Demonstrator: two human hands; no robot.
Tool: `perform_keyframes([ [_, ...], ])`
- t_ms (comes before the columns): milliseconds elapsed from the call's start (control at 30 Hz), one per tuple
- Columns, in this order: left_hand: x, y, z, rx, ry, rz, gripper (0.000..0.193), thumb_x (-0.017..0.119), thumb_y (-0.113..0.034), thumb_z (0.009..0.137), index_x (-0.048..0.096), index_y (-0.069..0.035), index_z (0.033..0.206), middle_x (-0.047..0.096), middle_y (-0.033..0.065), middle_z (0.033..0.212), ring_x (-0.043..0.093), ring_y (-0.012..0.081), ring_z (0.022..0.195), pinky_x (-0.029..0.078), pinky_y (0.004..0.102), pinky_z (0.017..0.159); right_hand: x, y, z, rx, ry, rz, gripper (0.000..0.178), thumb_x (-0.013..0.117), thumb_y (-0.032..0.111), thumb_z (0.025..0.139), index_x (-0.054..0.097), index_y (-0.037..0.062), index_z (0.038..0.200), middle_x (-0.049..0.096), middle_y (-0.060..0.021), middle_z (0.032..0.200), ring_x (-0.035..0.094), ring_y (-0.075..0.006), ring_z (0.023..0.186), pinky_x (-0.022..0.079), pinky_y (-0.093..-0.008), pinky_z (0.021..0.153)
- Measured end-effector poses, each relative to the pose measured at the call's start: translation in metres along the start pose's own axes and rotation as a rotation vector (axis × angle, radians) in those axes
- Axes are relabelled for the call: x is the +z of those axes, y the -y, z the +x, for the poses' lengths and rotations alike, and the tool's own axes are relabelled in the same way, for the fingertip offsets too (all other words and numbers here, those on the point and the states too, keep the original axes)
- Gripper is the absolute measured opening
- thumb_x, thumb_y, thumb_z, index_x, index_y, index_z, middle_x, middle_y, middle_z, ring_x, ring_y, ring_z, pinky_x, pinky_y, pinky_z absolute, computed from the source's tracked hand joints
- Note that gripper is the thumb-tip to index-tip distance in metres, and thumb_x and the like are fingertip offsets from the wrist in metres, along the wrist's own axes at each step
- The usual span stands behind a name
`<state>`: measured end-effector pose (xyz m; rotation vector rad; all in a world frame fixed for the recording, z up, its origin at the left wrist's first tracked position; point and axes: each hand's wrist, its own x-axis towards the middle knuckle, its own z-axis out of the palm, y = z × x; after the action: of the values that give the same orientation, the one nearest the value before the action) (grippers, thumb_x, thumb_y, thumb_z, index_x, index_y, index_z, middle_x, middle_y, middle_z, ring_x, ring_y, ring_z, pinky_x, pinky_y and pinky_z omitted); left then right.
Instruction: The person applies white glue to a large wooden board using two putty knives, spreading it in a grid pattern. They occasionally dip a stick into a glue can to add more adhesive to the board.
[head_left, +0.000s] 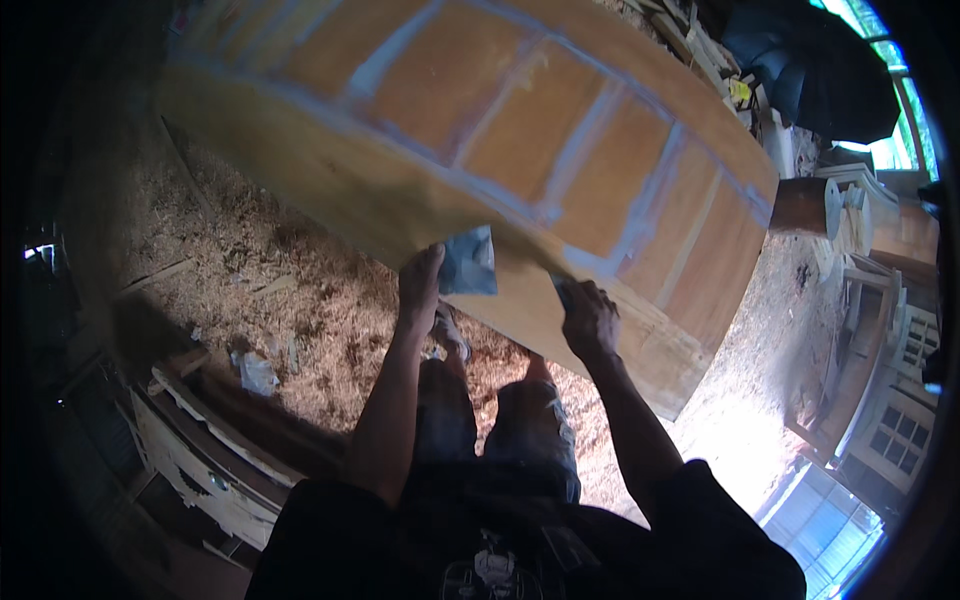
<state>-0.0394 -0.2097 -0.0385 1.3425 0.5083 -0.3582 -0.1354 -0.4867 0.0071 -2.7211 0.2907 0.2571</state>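
A large wooden panel lies in front of me, with pale bluish filler-like bands along its joints. My left hand is at the panel's near edge, its fingers closed on a thin, square blue-grey sheet. Whether this is a scraper plate or a piece of abrasive sheet I cannot tell. Farther right, over the plain near strip of the panel, my right hand is closed round a thin dark flat piece. Most of that piece is hidden by the fingers.
Wood shavings cover the floor. At the lower left stands a wooden frame or bench. A black umbrella and scrap wood are at the upper right. Paned wooden frames lean along the right side.
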Motion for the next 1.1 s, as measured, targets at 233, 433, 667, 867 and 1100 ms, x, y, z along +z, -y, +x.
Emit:
perform_keyframes([
  [233, -0.034, 0.005, 0.013, 0.008, 0.169, 0.024, 0.057, 0.063, -0.044, 0.101, 0.064, 0.007, 0.127, 0.068, 0.0100, 0.120, 0.060, 0.0157, 0.110, 0.045, 0.0336, 0.102, -0.008, 0.005, 0.054, 0.230, -0.176, -0.005, 0.026, 0.051, 0.013, 0.095, 0.069, 0.0115, 0.113, 0.069, -0.0168, 0.106, 0.068, -0.0408, 0.094, 0.054, -0.0514, 0.079],
  [433, -0.029, 0.015, 0.012, -0.125, 0.162, -0.258, 0.058, 0.051, -0.047, 0.104, 0.053, -0.003, 0.141, 0.061, 0.0116, 0.135, 0.060, 0.0231, 0.125, 0.049, 0.0472, 0.104, -0.024, 0.081, 0.025, -0.104, -0.037, 0.251, 0.028, 0.061, 0.012, 0.091, 0.071, 0.0156, 0.117, 0.072, -0.0099, 0.106, 0.068, -0.0372, 0.098, 0.054, -0.0486, 0.083],
  [667, 0.005, 0.006, 0.012, 0.083, 0.276, -0.107, 0.046, 0.050, -0.039, 0.108, 0.063, 0.001, 0.126, 0.065, 0.0049, 0.116, 0.057, 0.0145, 0.104, 0.047, 0.0328, 0.094, -0.045, 0.110, 0.037, -0.476, -0.199, 0.147, 0.031, 0.066, 0.007, 0.087, 0.075, 0.0163, 0.115, 0.074, -0.0056, 0.110, 0.069, -0.0286, 0.098, 0.052, -0.0418, 0.082],
  [867, 0.029, -0.004, -0.001, 0.085, 0.129, -0.034, 0.048, 0.050, -0.042, 0.107, 0.066, 0.003, 0.116, 0.066, 0.0063, 0.106, 0.059, 0.0153, 0.098, 0.047, 0.0331, 0.091, -0.020, 0.096, 0.009, -0.363, -0.092, 0.191, 0.029, 0.063, 0.006, 0.085, 0.077, 0.0164, 0.110, 0.074, -0.0074, 0.109, 0.069, -0.0293, 0.097, 0.053, -0.0428, 0.081],
  [1100, 0.003, -0.028, 0.052, 0.299, 0.035, 0.093, 0.048, 0.047, -0.039, 0.109, 0.064, 0.006, 0.110, 0.064, 0.0073, 0.101, 0.056, 0.0162, 0.092, 0.046, 0.0325, 0.086, -0.031, 0.031, 0.029, 0.044, -0.297, 0.024, 0.033, 0.059, 0.004, 0.084, 0.072, 0.0139, 0.112, 0.070, -0.0106, 0.104, 0.066, -0.0342, 0.097, 0.051, -0.0481, 0.083],
])
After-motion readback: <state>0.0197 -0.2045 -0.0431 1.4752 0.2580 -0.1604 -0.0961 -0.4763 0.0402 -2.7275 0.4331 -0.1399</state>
